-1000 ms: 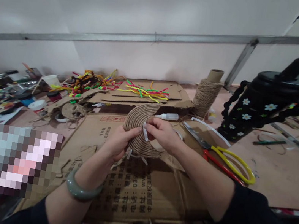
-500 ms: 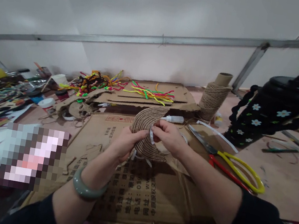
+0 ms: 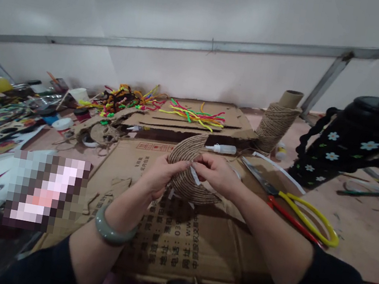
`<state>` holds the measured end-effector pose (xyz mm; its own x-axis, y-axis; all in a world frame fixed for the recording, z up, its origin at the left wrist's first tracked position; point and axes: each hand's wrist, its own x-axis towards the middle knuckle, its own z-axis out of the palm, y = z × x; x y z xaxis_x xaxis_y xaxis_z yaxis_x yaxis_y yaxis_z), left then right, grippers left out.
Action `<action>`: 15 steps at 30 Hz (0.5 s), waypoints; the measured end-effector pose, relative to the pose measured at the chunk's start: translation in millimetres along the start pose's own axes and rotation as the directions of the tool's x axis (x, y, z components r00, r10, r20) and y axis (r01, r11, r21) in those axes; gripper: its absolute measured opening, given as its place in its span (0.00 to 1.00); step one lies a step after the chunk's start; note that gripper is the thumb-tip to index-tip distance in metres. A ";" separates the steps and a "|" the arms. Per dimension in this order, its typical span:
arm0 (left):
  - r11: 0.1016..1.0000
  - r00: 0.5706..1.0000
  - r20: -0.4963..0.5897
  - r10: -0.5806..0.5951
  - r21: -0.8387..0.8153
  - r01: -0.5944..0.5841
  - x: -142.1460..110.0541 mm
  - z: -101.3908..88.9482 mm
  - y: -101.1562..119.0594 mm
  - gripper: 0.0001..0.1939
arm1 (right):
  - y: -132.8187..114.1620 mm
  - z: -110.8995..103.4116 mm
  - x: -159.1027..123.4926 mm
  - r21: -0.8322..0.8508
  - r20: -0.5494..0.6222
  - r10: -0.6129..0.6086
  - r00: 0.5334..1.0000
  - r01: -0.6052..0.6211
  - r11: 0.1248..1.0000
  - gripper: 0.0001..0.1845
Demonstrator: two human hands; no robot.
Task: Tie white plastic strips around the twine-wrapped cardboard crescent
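A crescent-shaped piece covered in rows of brown twine [image 3: 188, 149] is held above the printed cardboard sheet [image 3: 227, 261]. My left hand [image 3: 155, 175] grips its left side, thumb on top and fingers mostly hidden behind. At the crescent's inner edge, my right hand [image 3: 219, 173] pinches a narrow white strip [image 3: 195, 176] between thumb and fingers. More white bits stick out below the crescent. Just behind my right hand lies a small translucent squeeze bottle [image 3: 224, 148]. Scissors [image 3: 278, 192] with one yellow and one red handle rest to the right of it.
A twine spool [image 3: 275, 128] stands at the back right, near a black flowered tumbler [image 3: 336, 143]. Colourful fuzzy stems [image 3: 197, 115] lie on cardboard behind. Paint pots [image 3: 62, 124], papers and a white device with a cable crowd the left. A white wall [image 3: 183, 9] closes off the back.
The view has shifted slightly, so the surroundings sit a little differently. Both hands keep their hold, and the crescent is turned a little, its lower tip showing further right.
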<state>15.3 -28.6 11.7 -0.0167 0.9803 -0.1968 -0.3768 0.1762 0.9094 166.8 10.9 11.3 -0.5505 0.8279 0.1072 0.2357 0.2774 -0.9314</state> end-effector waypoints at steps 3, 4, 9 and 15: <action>0.999 0.998 -0.063 0.027 -0.021 -0.029 1.8 -0.9 0.3 0.13 | -4.1 -2.7 -1.6 -0.014 -0.007 0.002 1.000 -0.003 1.000 0.13; 0.999 0.996 -0.081 0.044 -0.027 -0.047 3.0 -1.8 0.7 0.13 | -5.6 -4.0 -2.0 -0.044 0.005 0.000 1.000 0.000 0.999 0.14; 0.984 0.971 -0.176 0.164 -0.041 -0.174 8.8 -7.6 4.0 0.13 | -11.2 -6.7 -2.9 -0.220 0.135 0.024 0.991 0.006 0.976 0.12; 0.968 0.964 -0.175 0.199 -0.117 -0.221 7.0 -7.3 4.2 0.14 | -11.1 -2.2 -2.7 -0.173 0.110 -0.005 0.994 0.024 0.985 0.08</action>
<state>6.9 -21.7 11.5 -0.2531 0.9647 -0.0729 -0.4691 -0.0564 0.8813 167.4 6.7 22.1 -0.6364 0.7679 0.0729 0.3576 0.3775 -0.8542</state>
